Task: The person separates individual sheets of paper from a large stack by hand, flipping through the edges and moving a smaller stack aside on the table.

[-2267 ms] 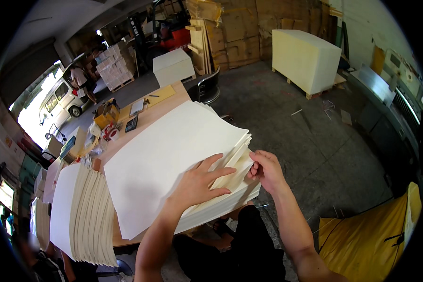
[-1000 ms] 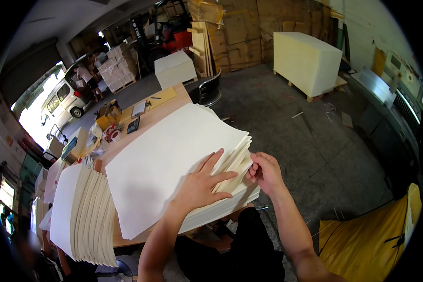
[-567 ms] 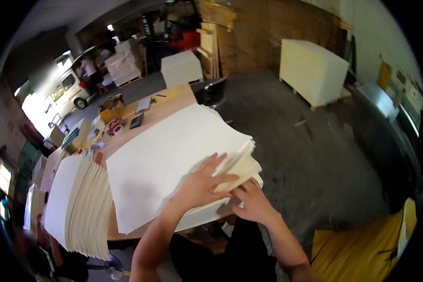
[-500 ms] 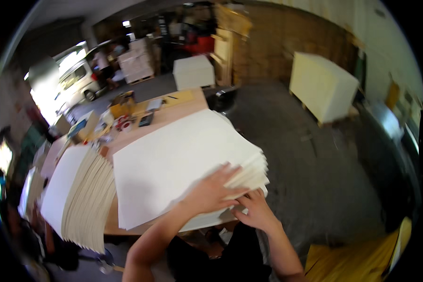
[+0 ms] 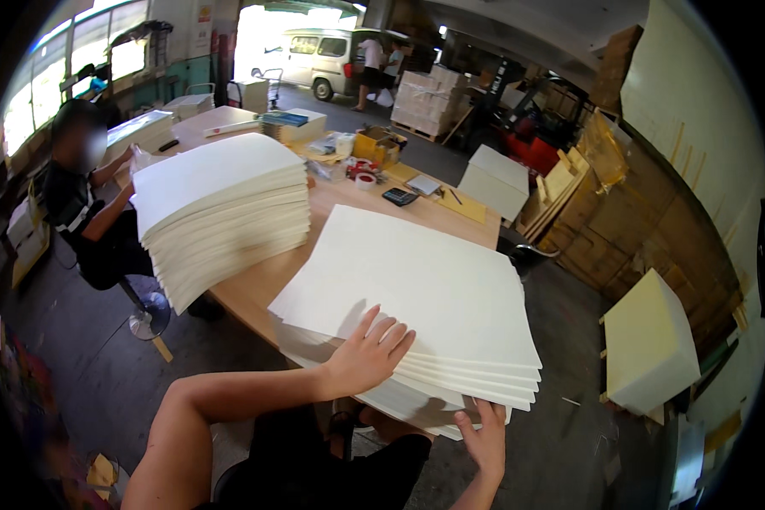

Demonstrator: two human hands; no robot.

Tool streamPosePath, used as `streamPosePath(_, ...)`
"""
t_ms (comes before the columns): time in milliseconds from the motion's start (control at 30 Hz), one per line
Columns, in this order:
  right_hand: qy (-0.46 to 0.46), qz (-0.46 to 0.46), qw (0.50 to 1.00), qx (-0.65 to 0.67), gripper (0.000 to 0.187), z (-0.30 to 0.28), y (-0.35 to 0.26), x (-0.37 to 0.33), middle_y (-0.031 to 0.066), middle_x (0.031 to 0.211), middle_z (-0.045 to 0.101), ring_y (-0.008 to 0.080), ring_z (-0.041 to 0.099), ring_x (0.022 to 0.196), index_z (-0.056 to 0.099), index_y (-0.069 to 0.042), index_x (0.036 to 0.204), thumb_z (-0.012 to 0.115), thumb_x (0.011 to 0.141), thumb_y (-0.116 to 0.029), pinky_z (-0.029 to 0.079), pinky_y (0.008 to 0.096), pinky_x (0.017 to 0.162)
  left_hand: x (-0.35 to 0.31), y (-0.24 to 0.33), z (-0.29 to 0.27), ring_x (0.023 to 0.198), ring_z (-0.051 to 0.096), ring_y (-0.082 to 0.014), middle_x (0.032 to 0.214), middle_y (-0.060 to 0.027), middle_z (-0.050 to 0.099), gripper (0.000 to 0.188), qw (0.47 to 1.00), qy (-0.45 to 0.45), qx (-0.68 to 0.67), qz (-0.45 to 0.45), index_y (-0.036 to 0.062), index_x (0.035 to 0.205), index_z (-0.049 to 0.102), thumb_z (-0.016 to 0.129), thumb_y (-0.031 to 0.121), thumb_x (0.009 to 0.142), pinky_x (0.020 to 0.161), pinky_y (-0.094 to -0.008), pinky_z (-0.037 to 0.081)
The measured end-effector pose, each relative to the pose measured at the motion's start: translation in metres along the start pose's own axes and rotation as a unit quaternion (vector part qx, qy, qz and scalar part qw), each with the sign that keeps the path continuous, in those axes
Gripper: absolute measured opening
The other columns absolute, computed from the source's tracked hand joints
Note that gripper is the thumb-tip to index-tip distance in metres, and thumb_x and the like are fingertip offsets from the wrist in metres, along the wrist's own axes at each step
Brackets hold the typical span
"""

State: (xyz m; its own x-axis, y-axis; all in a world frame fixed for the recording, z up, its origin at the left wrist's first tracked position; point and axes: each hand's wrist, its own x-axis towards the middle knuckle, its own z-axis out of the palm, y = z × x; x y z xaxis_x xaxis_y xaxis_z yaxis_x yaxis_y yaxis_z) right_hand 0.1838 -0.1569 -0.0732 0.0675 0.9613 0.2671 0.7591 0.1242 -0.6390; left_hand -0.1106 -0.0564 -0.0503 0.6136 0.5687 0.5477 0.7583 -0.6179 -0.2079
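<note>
A stack of large white sheets (image 5: 425, 268) lies on the table in front of me, its near edge fanned into several steps. My left hand (image 5: 370, 353) rests on the near edge of the upper sheets, fingers spread and pointing away from me. At the near right corner is my right hand (image 5: 484, 435), its thumb apart from its fingers and its fingertips against the edge of the sheets. No sheet shows clearly between them. More sheets lie lower, beneath the fanned ones, partly shaded. To the left, a taller pile of white sheets (image 5: 221, 183) overhangs the table's near edge.
Farther along the wooden table (image 5: 259, 285) are a calculator (image 5: 399, 197), rolls of tape (image 5: 365, 181) and an open cardboard box (image 5: 376, 146). A seated person (image 5: 85, 195) works at the left. A wrapped pale stack (image 5: 652, 344) stands on the floor at right.
My view has turned left, bringing the seated person and the taller pile further in. My hands, close together before, are now apart; the left lies flatter on the sheets.
</note>
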Motion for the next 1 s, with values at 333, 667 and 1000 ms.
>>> streamPosePath(333, -0.023, -0.058, 0.996, -0.058, 0.069, 0.007, 0.023, 0.004, 0.0241, 0.139, 0.06, 0.0484, 0.051, 0.129, 0.065, 0.001, 0.131, 0.082, 0.084, -0.047, 0.035, 0.0539, 0.113, 0.015, 0.009, -0.007, 0.081, 0.068, -0.0268, 0.086, -0.0088, 0.064, 0.022, 0.99, -0.112, -0.024, 0.079, 0.0024, 0.088, 0.069, 0.071, 0.022, 0.079, 0.079, -0.0405, 0.053)
streamPosePath(667, -0.152, 0.122, 0.948, 0.252, 0.081, -0.028, 0.026, -0.014, 0.0187, 0.144, 0.054, 0.0276, 0.052, 0.131, 0.042, 0.012, 0.148, 0.084, 0.082, -0.011, 0.041, 0.039, 0.112, -0.046, -0.021, -0.055, 0.109, 0.07, -0.0305, 0.122, -0.014, 0.07, 0.047, 0.936, 0.099, -0.299, -0.157, 0.0055, 0.11, 0.073, 0.079, 0.046, 0.087, 0.095, -0.0453, 0.056)
streamPosePath(1000, 0.175, 0.24, 0.858, 0.418, 0.062, 0.023, -0.015, -0.018, 0.0201, 0.145, 0.056, 0.031, 0.054, 0.131, 0.046, 0.012, 0.146, 0.064, 0.104, -0.03, 0.041, 0.0449, 0.112, -0.145, -0.1, -0.003, 0.112, 0.069, -0.0214, 0.127, -0.015, 0.07, 0.052, 0.253, -0.104, -0.851, -0.449, -0.0028, 0.137, 0.06, 0.064, 0.037, 0.103, 0.096, -0.0358, 0.056)
